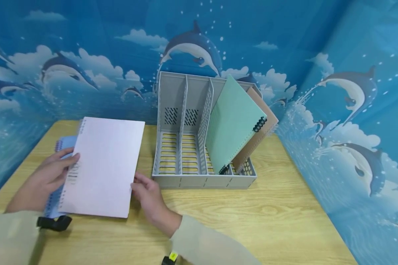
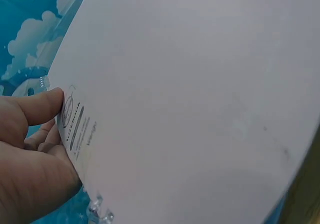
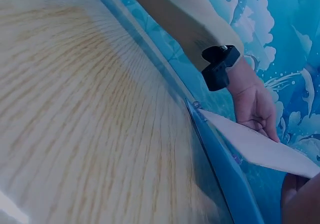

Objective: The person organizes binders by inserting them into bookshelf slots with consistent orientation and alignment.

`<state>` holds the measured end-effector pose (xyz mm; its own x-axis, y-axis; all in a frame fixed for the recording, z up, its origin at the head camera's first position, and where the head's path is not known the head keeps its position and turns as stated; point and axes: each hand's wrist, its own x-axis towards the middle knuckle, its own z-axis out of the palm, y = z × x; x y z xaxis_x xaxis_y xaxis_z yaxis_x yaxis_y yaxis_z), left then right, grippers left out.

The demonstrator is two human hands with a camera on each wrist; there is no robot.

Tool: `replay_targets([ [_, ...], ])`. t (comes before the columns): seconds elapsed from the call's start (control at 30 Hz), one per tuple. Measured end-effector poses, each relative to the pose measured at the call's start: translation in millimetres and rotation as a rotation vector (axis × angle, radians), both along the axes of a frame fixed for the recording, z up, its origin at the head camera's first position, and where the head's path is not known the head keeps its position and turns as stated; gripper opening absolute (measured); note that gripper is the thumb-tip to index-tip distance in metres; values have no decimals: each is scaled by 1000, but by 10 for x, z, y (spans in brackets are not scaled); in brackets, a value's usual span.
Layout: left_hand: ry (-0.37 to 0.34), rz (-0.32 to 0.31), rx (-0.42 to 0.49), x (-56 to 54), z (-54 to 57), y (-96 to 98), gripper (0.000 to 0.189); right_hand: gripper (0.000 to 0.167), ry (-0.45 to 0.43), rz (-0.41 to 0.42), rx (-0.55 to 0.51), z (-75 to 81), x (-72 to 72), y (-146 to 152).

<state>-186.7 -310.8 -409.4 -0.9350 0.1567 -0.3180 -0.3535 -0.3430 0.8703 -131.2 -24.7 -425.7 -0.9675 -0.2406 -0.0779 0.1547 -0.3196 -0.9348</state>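
A pale pinkish-white spiral notebook (image 1: 103,167) is raised above the table, its coil along the left side. My left hand (image 1: 48,176) grips that coil side, thumb over the cover beside small printed text (image 2: 77,121). At the opposite edge my right hand (image 1: 152,200) pinches the notebook between thumb and fingers. Under it lies a blue spiral notebook (image 1: 54,202), mostly hidden; the right wrist view shows a gap between the white notebook (image 3: 260,146) and the blue one (image 3: 225,164).
Right of the hands stands a grey file rack (image 1: 203,181) with upright dividers. A green notebook (image 1: 233,125) and a brown notebook (image 1: 247,154) lean in its right-hand compartments. The wooden table (image 1: 285,221) meets a dolphin-printed backdrop (image 1: 119,95) behind and at the sides.
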Motion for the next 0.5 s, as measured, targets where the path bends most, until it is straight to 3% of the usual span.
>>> replay_targets([
  [0.17, 55, -19, 34, -9, 72, 100, 34, 32, -21, -28, 20, 4, 8, 7],
  [0.33, 113, -15, 136, -5, 114, 171, 21, 30, -10, -34, 62, 12, -5, 87],
  [0.5, 147, -26, 141, 18, 162, 229, 20, 31, -15, -16, 70, 69, -10, 192],
])
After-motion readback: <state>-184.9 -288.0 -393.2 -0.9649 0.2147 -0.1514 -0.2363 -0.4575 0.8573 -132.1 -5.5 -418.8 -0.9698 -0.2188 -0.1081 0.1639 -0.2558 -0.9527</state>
